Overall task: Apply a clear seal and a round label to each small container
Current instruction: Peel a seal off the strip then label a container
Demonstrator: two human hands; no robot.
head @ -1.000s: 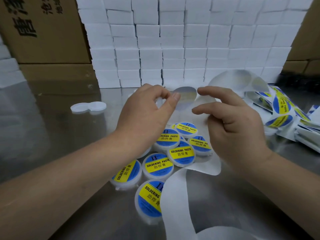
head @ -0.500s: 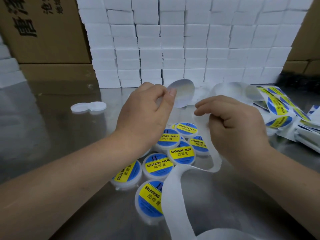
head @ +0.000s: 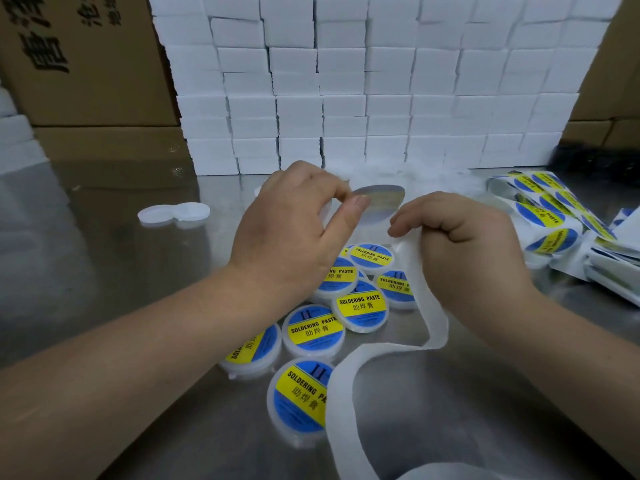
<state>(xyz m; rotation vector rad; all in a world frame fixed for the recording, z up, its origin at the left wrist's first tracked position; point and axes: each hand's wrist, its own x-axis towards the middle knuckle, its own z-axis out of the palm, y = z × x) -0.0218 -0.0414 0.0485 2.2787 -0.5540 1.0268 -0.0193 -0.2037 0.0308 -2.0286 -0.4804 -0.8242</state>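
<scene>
The left hand (head: 294, 233) pinches a round clear seal (head: 382, 202) between its thumb and fingers. The seal is up in the air, just above a bunch of small containers (head: 313, 330) and right beside the right hand (head: 474, 251). The right hand is curled up tight and holds the top end of a long white paper strip (head: 436, 327). The strip hangs down from that hand, bends, and runs over the edge of the nearest container (head: 298, 396) to the bottom of the view.

The containers sit close together on a shiny metal table (head: 121, 271) – each one that shows has a blue and yellow round label on top. Off to the right lie sheets of more labels (head: 547, 216). To the left, well apart, lie two white lids (head: 173, 214), touching. Behind it all is a wall of white boxes (head: 346, 81), with brown cardboard boxes (head: 86, 64) beside it
</scene>
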